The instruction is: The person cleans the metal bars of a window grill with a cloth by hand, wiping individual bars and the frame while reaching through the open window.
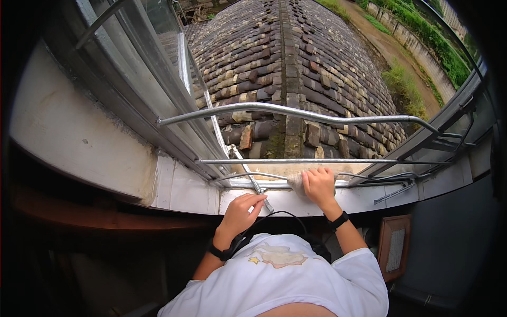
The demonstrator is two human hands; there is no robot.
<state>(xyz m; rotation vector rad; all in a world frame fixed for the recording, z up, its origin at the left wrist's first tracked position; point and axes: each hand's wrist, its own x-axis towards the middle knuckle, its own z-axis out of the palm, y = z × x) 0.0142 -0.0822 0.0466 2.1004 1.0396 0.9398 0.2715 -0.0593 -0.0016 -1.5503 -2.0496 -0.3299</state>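
My right hand (320, 185) is closed around a greyish cloth (295, 183), which wraps the low curved metal window bar (267, 174) above the sill. To its left, my left hand (242, 210) is beside the lower end of a metal window stay (253, 182), its fingers slightly bent and nothing seen in them; whether the fingertips touch the stay is unclear. Both hands are over the white tiled windowsill (356, 198). A straight metal bar (301, 161) and a higher, bent metal bar (293, 112) cross the window opening beyond them.
An opened window sash (184, 63) stands at the left, another frame (420, 134) at the right. A second stay (392, 194) lies near the right sill. Outside is a tiled roof (245, 71). A brown wooden-framed object (394, 247) is at lower right, below the sill.
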